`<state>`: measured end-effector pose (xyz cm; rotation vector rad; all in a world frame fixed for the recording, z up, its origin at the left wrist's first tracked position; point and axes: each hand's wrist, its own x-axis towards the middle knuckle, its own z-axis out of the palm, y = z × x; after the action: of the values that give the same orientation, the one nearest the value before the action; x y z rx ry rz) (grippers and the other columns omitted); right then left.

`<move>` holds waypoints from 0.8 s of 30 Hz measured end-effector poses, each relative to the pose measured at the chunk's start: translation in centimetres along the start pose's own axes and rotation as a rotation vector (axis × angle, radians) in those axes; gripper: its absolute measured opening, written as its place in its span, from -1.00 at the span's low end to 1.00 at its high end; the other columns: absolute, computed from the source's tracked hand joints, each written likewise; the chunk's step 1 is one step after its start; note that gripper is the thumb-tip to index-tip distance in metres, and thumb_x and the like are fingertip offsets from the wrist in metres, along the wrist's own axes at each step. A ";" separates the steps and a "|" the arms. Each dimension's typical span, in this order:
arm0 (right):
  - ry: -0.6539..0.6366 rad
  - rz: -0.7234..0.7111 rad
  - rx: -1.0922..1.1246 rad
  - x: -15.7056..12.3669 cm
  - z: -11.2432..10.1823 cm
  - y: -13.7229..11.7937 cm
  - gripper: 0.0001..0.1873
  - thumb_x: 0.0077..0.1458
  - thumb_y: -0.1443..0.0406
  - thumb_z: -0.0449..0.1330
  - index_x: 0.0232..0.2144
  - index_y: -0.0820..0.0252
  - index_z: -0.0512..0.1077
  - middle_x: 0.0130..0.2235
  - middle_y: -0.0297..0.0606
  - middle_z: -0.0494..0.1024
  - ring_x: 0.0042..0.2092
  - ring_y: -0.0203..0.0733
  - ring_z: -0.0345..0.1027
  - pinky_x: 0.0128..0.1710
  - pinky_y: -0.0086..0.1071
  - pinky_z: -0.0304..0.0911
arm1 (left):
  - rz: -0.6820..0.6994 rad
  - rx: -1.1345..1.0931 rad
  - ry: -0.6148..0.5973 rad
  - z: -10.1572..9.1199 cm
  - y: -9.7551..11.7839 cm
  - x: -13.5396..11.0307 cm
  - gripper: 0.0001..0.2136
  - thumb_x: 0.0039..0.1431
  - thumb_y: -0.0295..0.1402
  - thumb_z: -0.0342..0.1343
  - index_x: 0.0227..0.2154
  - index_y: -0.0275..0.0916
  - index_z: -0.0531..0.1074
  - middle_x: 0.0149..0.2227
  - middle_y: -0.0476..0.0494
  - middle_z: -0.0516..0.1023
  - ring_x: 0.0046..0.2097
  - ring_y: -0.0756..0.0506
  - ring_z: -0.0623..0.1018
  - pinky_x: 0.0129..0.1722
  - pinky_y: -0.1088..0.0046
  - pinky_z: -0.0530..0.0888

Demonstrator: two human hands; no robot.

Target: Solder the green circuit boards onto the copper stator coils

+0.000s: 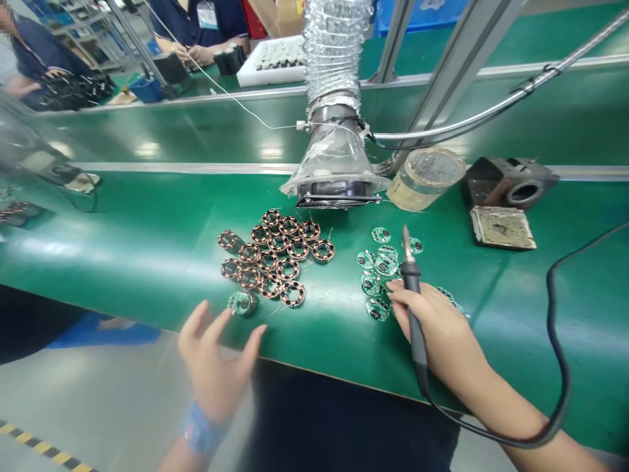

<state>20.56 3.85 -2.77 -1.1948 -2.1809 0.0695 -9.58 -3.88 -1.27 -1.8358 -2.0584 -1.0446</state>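
The right hand [435,331] is closed around the dark handle of a soldering iron [411,295], held like a pen with its tip pointing up and clear of the bench. The fingers sit at the edge of a loose scatter of round green circuit boards [378,275], and the iron's black cord [553,328] loops away to the right. The left hand [211,360] is open, fingers spread and holding nothing, just in front of a green board seated on a coil [242,303]; whether the fingertips touch it cannot be told. A blue wrist strap [200,429] circles the left wrist.

Between the hands, copper-wound coil rings [275,259] lie flat in a tight cluster on the green bench belt [147,236]. Beyond the boards stand a plastic-wrapped fume extractor [334,174], a taped cylindrical container [425,178], a dark metal block [508,183] and a scorched pad [501,227].
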 end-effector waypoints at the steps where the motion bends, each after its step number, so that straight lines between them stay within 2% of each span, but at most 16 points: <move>1: 0.036 -0.005 -0.003 -0.1 -0.1 -0.1 -0.82 0.02 0.43 0.14 -0.28 0.13 0.33 -0.17 -0.17 0.52 -0.13 -0.08 0.43 -0.16 -0.14 0.35 | 0.073 0.050 0.001 0.2 0.9 0.6 -0.57 -0.13 -0.33 0.32 -0.13 -0.16 0.39 0.11 -0.27 0.20 0.13 -0.37 0.25 0.05 -0.03 0.28; 2: 0.089 0.015 0.004 -0.2 -0.2 -0.2 -0.81 0.00 0.44 0.16 -0.30 0.13 0.33 -0.16 -0.18 0.52 -0.12 -0.09 0.43 -0.14 -0.14 0.34 | 0.144 0.079 -0.059 0.4 2.0 1.2 -0.63 -0.12 -0.32 0.31 -0.17 -0.12 0.43 0.13 -0.24 0.17 0.16 -0.41 0.18 0.07 -0.08 0.22; 4: 0.226 0.129 0.047 -0.2 -0.7 -0.8 -0.80 -0.05 0.44 0.21 -0.34 0.11 0.33 -0.19 -0.24 0.54 -0.14 -0.12 0.45 -0.14 -0.18 0.35 | 0.195 0.110 -0.195 1.0 4.1 2.2 -0.72 -0.05 -0.32 0.27 -0.21 -0.10 0.47 0.18 -0.23 0.12 0.22 -0.49 0.03 0.07 -0.16 0.16; 7: 0.386 0.382 0.155 0.1 -1.8 -2.4 -0.77 -0.07 0.41 0.25 -0.35 0.11 0.30 -0.29 -0.30 0.57 -0.23 -0.16 0.49 -0.28 -0.29 0.41 | 0.228 0.122 -0.279 1.7 6.1 3.0 -0.87 0.06 -0.40 0.17 -0.29 -0.14 0.50 0.17 -0.24 0.17 0.23 -0.49 -0.01 0.04 -0.22 0.14; 10: 0.411 0.528 0.324 0.6 -2.6 -3.8 -0.77 -0.06 0.39 0.25 -0.35 0.13 0.27 -0.33 -0.30 0.57 -0.29 -0.19 0.50 -0.40 -0.38 0.42 | 0.339 -0.016 -0.372 2.3 7.3 2.9 -0.89 0.09 -0.45 0.13 -0.33 -0.15 0.51 0.11 -0.24 0.25 0.19 -0.42 0.10 0.01 -0.14 0.25; 13: 0.424 0.589 0.441 0.7 -3.1 -4.5 -0.76 -0.10 0.40 0.27 -0.38 0.15 0.28 -0.34 -0.30 0.57 -0.29 -0.22 0.50 -0.37 -0.45 0.42 | 0.433 -0.195 -0.490 2.7 8.3 2.1 -0.89 0.10 -0.46 0.12 -0.35 -0.12 0.50 0.07 -0.21 0.28 0.12 -0.34 0.22 -0.05 0.00 0.36; 15: 0.404 0.593 0.451 0.5 -3.2 -4.8 -0.76 -0.10 0.41 0.27 -0.37 0.15 0.29 -0.33 -0.29 0.57 -0.27 -0.23 0.50 -0.35 -0.47 0.42 | 0.421 -0.285 -0.524 2.8 8.7 1.5 -0.83 0.10 -0.47 0.12 -0.26 -0.09 0.48 0.06 -0.21 0.28 0.07 -0.29 0.27 -0.07 0.08 0.39; 17: 0.361 0.590 0.480 0.3 -3.0 -5.0 -0.76 -0.09 0.41 0.27 -0.36 0.15 0.29 -0.32 -0.28 0.57 -0.26 -0.23 0.50 -0.34 -0.46 0.42 | 0.282 -0.369 -0.515 2.6 8.8 1.0 -0.77 0.07 -0.46 0.15 -0.18 -0.14 0.43 -0.02 -0.25 0.34 0.00 -0.23 0.35 -0.10 0.16 0.43; 19: 0.309 0.585 0.520 0.0 -2.6 -5.4 -0.75 -0.08 0.40 0.26 -0.35 0.14 0.28 -0.31 -0.29 0.55 -0.26 -0.23 0.49 -0.31 -0.42 0.44 | 0.037 -0.449 -0.553 2.3 8.6 0.7 -0.81 0.06 -0.42 0.16 -0.22 -0.25 0.41 -0.21 -0.23 0.43 -0.18 -0.14 0.45 -0.22 0.30 0.47; 21: 0.255 0.589 0.556 -0.3 -2.2 -6.0 -0.76 -0.07 0.38 0.26 -0.34 0.13 0.27 -0.32 -0.30 0.54 -0.32 -0.25 0.49 -0.32 -0.40 0.45 | -0.203 -0.556 -0.670 2.2 8.6 0.6 -0.90 0.06 -0.41 0.15 -0.33 -0.29 0.43 -0.38 -0.13 0.45 -0.37 -0.05 0.47 -0.37 0.42 0.47; 24: 0.220 0.637 0.572 -0.5 -1.6 -7.0 -0.76 -0.07 0.36 0.26 -0.36 0.13 0.25 -0.35 -0.31 0.52 -0.42 -0.30 0.47 -0.40 -0.42 0.45 | -0.432 -0.743 -0.818 2.5 9.0 0.7 -0.90 0.05 -0.41 0.15 -0.34 -0.28 0.46 -0.39 -0.10 0.49 -0.41 -0.01 0.48 -0.41 0.50 0.45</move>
<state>16.51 -1.06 0.58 -1.4072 -1.3776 0.7366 -0.58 -1.96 0.65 -2.5496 -2.8957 -1.4886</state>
